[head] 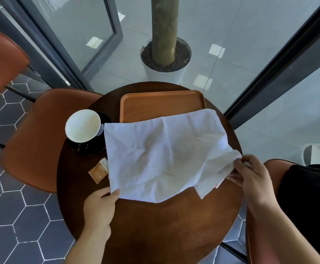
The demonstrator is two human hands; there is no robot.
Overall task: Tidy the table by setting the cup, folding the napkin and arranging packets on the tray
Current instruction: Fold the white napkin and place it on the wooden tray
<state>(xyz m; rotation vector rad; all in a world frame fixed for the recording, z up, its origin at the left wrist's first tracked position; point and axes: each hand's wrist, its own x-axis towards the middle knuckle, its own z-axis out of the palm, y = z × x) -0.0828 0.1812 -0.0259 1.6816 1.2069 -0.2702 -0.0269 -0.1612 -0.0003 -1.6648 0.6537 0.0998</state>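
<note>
A crumpled white napkin point(163, 155) lies spread over the middle of the round dark wooden table point(155, 225), its far edge draped over the near side of the orange tray point(161, 103). My left hand point(100, 206) pinches its near left corner. My right hand point(250, 176) grips its bunched right corner, lifted slightly. A white cup point(83, 125) sits on a black saucer point(90, 147) at the table's left. A brown sugar packet point(99, 171) lies below the saucer, partly under the napkin's left edge. A sliver of red shows under the napkin's right fold.
Orange chairs stand at the left point(41, 141) and at the right point(269, 168) of the table. A white plant pot point(164, 73) with a trunk stands behind glass beyond the tray. Hexagon floor tiles lie below.
</note>
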